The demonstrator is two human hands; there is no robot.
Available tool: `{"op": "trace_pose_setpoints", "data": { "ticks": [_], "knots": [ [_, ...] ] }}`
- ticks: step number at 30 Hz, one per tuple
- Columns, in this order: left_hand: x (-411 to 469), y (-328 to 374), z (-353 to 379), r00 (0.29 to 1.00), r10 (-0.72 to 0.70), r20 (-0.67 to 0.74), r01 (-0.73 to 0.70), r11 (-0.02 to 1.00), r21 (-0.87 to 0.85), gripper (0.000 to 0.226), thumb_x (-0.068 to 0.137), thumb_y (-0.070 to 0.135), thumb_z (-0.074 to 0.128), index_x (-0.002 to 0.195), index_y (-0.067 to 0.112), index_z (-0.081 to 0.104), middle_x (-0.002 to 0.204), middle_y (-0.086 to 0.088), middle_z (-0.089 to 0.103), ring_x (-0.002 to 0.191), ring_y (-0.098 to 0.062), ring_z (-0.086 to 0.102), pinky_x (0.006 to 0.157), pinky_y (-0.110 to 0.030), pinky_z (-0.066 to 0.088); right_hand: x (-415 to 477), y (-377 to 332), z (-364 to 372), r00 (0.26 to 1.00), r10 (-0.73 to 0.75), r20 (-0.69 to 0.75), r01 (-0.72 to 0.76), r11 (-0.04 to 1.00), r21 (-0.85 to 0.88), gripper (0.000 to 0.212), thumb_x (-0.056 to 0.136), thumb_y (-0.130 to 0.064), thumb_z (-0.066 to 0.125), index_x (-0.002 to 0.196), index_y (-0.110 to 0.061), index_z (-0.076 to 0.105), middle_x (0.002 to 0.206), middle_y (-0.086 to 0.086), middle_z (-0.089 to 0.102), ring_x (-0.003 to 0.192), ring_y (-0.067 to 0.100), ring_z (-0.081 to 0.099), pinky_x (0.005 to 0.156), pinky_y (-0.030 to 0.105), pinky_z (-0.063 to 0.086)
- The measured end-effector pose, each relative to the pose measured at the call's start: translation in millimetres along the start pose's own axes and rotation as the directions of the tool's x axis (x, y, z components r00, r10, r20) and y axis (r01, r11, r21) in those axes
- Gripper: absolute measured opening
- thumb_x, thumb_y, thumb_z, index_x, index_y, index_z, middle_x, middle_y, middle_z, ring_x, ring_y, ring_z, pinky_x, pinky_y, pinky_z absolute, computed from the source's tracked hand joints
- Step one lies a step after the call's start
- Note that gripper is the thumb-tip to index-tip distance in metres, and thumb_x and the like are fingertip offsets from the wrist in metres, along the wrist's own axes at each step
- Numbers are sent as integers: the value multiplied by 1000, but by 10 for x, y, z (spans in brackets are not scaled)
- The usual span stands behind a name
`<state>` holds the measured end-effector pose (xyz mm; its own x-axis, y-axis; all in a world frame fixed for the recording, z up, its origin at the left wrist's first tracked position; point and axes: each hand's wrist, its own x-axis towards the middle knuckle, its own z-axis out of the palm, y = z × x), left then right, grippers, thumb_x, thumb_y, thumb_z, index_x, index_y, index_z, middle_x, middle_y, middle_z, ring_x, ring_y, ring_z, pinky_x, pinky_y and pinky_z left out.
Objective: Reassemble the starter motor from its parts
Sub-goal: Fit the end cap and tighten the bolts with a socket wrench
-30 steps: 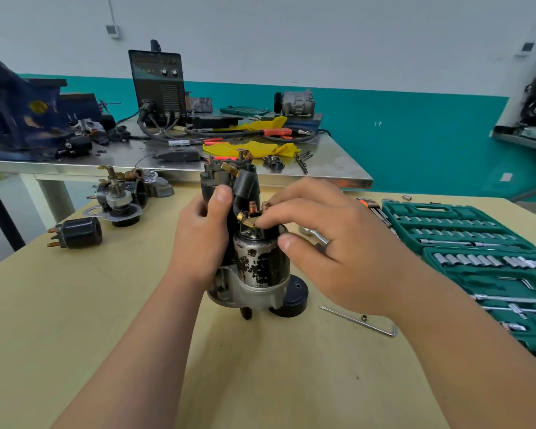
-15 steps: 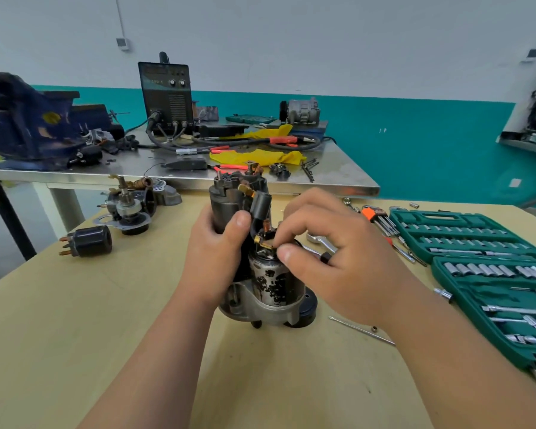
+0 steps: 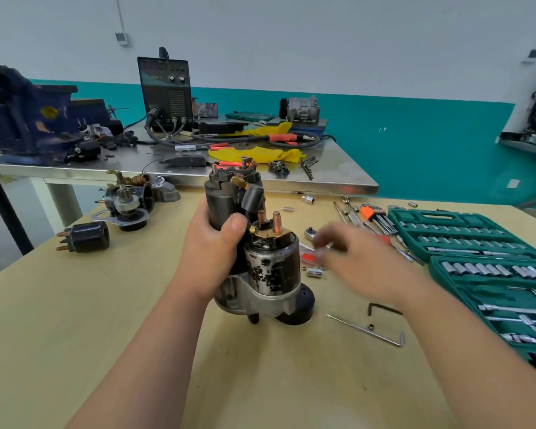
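Starter motor [image 3: 260, 274] is standing nose-down near the middle of the tan table [image 3: 59, 335], resting on its cast grey nose housing [image 3: 254, 300]. Left hand [image 3: 211, 243] is wrapping the dark, smooth motor can [image 3: 223, 199], thumb pressing across the front, which looks like the right grab point. Reading it as heavy, rigid and top-heavy, and the can is probably slick with grime, so I'm favouring the can or the housing, never the top. Solenoid [image 3: 276, 264] is showing flaking black paint over bare metal, with two threaded copper studs [image 3: 276, 218] sticking up, easy to cross-thread. Brush gear [image 3: 232, 174] on top of the can is sitting exposed and fragile. Right hand [image 3: 362, 261] is hovering just right of the solenoid. It's blurred, so I can't tell whether the fingers are pinching anything.
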<state>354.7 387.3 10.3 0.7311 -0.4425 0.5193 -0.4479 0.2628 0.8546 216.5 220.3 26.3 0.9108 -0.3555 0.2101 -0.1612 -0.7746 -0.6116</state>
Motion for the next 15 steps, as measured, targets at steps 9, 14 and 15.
{"op": "trace_pose_setpoints", "data": {
  "ticks": [9, 14, 15],
  "knots": [
    [5, -60, -212, 980, 42, 193, -30, 998, -64, 101, 62, 82, 58, 107, -8, 53, 92, -16, 62, 86, -27, 59, 78, -50, 50, 171, 89, 485, 962, -66, 265, 144, 948, -285, 57, 71, -59, 70, 122, -40, 51, 108, -18, 59, 98, 4, 57, 86, 28, 51],
    [32, -63, -207, 966, 22, 259, -12, 999, -38, 63, 75, 53, 60, 100, -4, 56, 85, -3, 63, 79, -16, 59, 72, -36, 48, 316, -80, -2, 986, -158, 58, 163, 981, -109, 45, 76, -51, 72, 113, -55, 47, 99, -39, 48, 91, -24, 47, 62, 3, 42],
    [36, -39, -187, 963, 29, 268, -16, 999, -52, 70, 73, 60, 62, 101, -4, 55, 85, -2, 63, 79, -15, 58, 71, -34, 48, 337, -106, -81, 986, -165, 25, 166, 980, -113, 41, 75, -51, 71, 109, -55, 48, 101, -38, 48, 93, -23, 48, 64, 4, 42]
  ]
}}
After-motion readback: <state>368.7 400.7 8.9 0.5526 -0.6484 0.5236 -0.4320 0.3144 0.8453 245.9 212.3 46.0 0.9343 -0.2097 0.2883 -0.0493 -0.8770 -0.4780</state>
